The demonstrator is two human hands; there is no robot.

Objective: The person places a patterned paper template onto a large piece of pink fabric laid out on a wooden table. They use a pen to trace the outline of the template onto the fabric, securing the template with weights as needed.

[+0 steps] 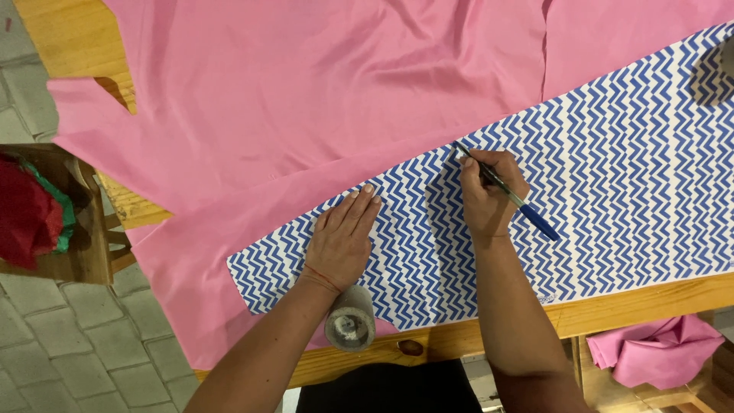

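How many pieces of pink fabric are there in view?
2: the large pink cloth spread over the wooden table under the chevron sheet, and a crumpled pink piece lower right. More may be hidden.

The pink cloth (pixel 306 99) looked smooth, with a soft satin sheen and a few shallow creases. Over it lay the zigzag pattern piece (pixel 612 191), blue and white, flat and matt like paper or stiff printed sheet. The pen (pixel 508 195) in my right grip (pixel 489 195) was glossy plastic, blue at the barrel end. My left grip (pixel 340 241) pressed flat on that matt sheet. The surface (pixel 650 294) was bare wood, yellowish, with visible grain. The cylindrical weight (pixel 350 320) looked dull grey and rough. The floor (pixel 84 344) was matt grey paving, coarse-looking.
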